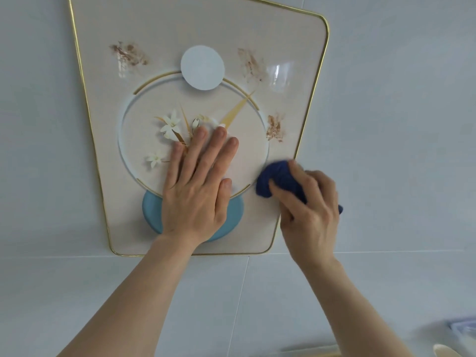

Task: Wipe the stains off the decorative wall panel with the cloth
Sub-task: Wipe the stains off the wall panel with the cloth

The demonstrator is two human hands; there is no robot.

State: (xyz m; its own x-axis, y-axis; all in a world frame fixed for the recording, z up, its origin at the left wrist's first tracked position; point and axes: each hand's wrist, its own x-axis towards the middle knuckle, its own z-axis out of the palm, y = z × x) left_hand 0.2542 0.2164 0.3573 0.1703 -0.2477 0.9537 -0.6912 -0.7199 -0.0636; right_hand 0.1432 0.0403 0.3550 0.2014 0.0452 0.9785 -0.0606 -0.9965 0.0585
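Note:
The decorative wall panel (pixel 296 47) is cream with a thin gold rim, a printed ring, white flowers, a pale disc and a blue shape at the bottom. Brown stains show at its upper left (pixel 128 54), upper right (pixel 251 64) and mid right (pixel 275 127). My left hand (pixel 198 186) lies flat on the panel's middle, fingers spread, holding nothing. My right hand (pixel 309 212) grips a bunched dark blue cloth (pixel 277 177) pressed to the panel's lower right edge, below the mid-right stain.
The panel hangs on a pale grey tiled wall (pixel 399 124) with grout lines just under it. At the bottom right corner sit blurred objects: a bluish one (pixel 463 328) and a cream one (pixel 445 351).

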